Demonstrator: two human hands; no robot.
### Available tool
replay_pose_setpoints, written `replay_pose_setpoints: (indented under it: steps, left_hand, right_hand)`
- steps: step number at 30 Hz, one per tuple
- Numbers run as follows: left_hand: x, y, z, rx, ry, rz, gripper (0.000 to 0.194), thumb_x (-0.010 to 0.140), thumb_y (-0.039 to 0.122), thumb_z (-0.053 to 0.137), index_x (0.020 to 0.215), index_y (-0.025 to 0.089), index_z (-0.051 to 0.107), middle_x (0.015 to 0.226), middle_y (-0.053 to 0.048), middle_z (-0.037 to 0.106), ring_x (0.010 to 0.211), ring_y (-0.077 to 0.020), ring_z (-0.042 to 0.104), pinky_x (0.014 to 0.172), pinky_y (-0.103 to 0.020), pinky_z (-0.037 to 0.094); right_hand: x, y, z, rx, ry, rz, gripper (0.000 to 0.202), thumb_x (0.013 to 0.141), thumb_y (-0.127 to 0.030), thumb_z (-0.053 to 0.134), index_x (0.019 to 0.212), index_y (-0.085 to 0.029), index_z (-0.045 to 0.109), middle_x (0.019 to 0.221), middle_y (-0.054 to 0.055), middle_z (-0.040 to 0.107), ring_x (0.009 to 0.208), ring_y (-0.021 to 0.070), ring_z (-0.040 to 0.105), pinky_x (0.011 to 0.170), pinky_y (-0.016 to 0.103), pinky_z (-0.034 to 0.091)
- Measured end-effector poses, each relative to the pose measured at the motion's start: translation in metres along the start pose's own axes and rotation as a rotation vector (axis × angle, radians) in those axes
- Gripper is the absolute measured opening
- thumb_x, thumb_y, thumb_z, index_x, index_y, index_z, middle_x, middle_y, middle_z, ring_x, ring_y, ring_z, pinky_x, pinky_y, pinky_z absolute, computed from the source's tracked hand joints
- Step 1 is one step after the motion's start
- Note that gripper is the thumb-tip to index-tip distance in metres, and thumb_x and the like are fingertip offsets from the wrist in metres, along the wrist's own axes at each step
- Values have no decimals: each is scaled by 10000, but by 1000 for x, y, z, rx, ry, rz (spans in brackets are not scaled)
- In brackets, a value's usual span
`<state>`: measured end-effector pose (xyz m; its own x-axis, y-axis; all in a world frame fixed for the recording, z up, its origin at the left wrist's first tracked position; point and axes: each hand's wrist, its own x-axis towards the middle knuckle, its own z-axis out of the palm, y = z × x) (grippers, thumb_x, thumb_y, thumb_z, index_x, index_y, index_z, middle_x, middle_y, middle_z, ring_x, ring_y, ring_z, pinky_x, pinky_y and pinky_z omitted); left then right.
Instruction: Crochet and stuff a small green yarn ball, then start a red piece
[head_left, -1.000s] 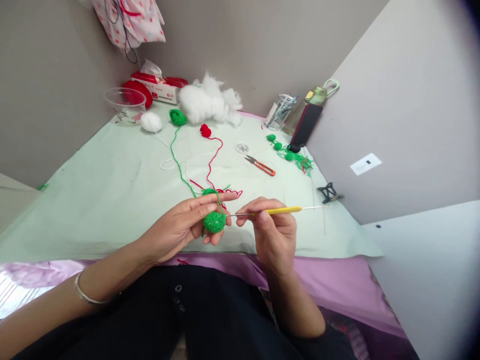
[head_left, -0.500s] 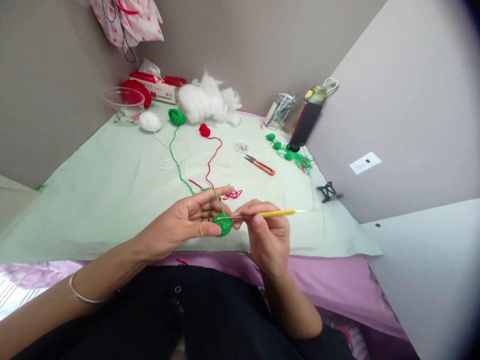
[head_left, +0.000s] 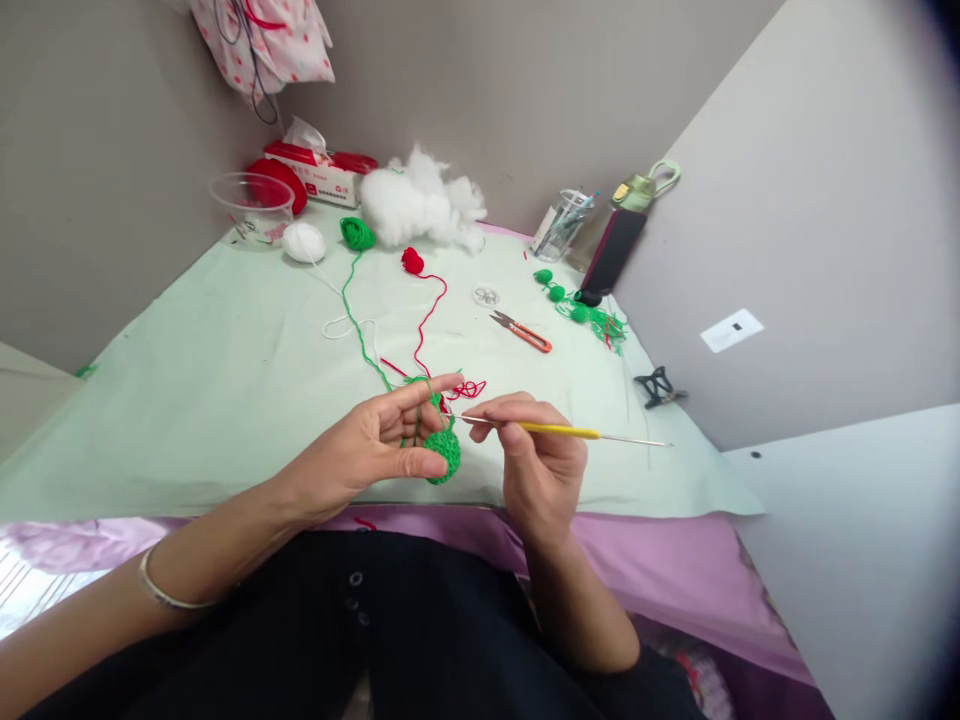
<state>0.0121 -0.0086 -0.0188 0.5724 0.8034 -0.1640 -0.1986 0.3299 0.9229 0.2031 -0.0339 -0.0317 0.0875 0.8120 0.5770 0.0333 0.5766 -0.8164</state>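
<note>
Crochet ball [head_left: 442,458] looks soft and light; I'd pinch its side, as the left hand [head_left: 371,437] does, forefinger extended; the right hand's [head_left: 543,465] bunched fingers grip the hook [head_left: 562,431].

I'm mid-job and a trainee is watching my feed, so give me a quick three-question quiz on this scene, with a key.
1. Which hand holds the slim, yellow-handled metal crochet hook?
2. True or false: the orange-handled metal snips lie on the pale green tablecloth.
3. The left hand holds:
A) a red yarn ball
B) a round green crocheted piece
C) fluffy white stuffing

Key:
1. The right hand
2. True
3. B
</note>
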Motion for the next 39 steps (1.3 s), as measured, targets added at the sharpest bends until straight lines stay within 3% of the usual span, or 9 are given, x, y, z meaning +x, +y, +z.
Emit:
replay_pose_setpoints:
  steps: [3,6,9,12,18,27,30,32,39]
  left_hand:
    - [1,1,0,3,-33,-4,707,763,204,845,1419,341,621,1152,-51,659,1069,-230,580,856,-322,493]
    - [2,1,1,-32,-44,29,435,814,242,814,1239,300,738,1111,-45,685,1081,-230,605,916,-335,484]
    - [2,0,3,-101,-12,66,215,856,283,782,1069,252,778,1004,-31,688,940,-193,634,904,-347,492]
    - [2,0,4,-127,0,57,214,861,296,780,1067,242,775,1027,-36,682,908,-184,633,874,-353,517]
    - [2,0,4,-129,-8,58,215,868,299,778,1073,235,764,996,-31,667,925,-181,627,859,-344,541]
    - [2,-2,3,-76,-16,89,204,866,267,771,1064,229,741,1003,-23,661,889,-167,625,846,-337,530]
    - [1,-3,2,-14,-8,78,288,852,261,789,1134,262,734,1084,-29,664,1022,-189,619,905,-324,501]
    - [1,-2,1,34,-15,58,454,836,258,805,1273,310,691,1131,-30,657,1106,-207,603,941,-325,481]
    - [2,3,1,118,-29,77,999,744,235,875,1589,372,359,1061,-4,620,1082,-199,596,1035,-369,441]
  right_hand:
    - [-2,-1,0,-7,-1,11,133,987,-298,611,997,-257,737,927,40,764,738,163,696,658,337,595]
    - [-4,-2,0,-47,61,-10,137,985,-270,607,1010,-253,741,923,39,754,730,159,689,660,336,590]
    - [-3,-3,-1,-38,155,-8,147,983,-231,604,1014,-249,747,915,34,746,712,150,675,655,330,571]
    - [-3,-3,-3,26,183,8,159,992,-212,592,1016,-251,744,908,26,746,707,142,668,657,321,552]
    - [-5,-4,-3,61,100,-15,173,985,-195,600,1038,-252,755,927,28,738,718,146,678,638,317,559]
    - [-7,-8,-1,-125,68,-58,208,986,-162,578,1051,-264,748,940,31,742,746,153,682,675,328,583]
    - [-8,-7,0,-107,55,-56,193,994,-198,578,1050,-272,747,937,37,746,749,162,681,671,341,583]
    - [-8,-5,1,-43,38,-39,173,998,-238,584,1043,-278,746,935,39,751,741,166,679,658,346,581]
    - [-11,0,1,-34,-125,-97,227,982,-160,602,1107,-273,753,1014,49,760,959,195,698,820,378,592]
